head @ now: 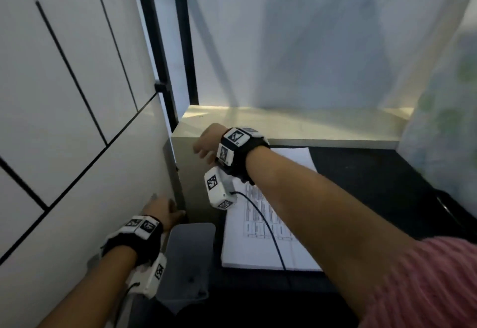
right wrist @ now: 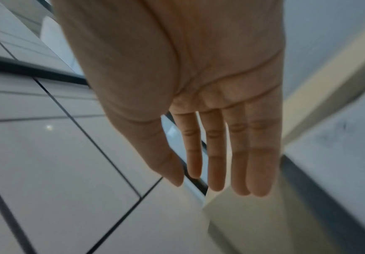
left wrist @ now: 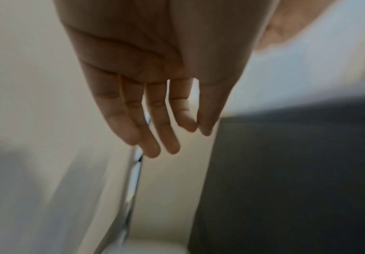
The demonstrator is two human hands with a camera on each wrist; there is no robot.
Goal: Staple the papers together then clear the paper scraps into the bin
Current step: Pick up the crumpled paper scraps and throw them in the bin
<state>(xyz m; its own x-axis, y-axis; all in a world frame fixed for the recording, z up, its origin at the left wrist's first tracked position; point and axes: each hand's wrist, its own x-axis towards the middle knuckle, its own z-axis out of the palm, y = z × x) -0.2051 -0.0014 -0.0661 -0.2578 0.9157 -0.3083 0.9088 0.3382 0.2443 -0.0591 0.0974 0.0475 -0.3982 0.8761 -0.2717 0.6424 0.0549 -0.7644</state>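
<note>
Papers point(head: 268, 227) lie on dark desk point(head: 374, 185), beside grey bin point(head: 188, 263).

A dark, near-black flat surface point(head: 374, 180) is seen at the right of the head view. A white printed sheaf of papers point(head: 258, 237), with ruled tables on the top sheet, is laid flat directly on it, its near edge close to the front edge of the surface. A thin dark cable is seen crossing the papers. A pale cream ledge point(head: 296, 126) is seen along the far side of the surface. Beside the left edge of the surface, lower down, a grey translucent plastic bin point(head: 191, 258) is seen, next to a white tiled floor point(head: 64, 121) with dark grout lines.
</note>
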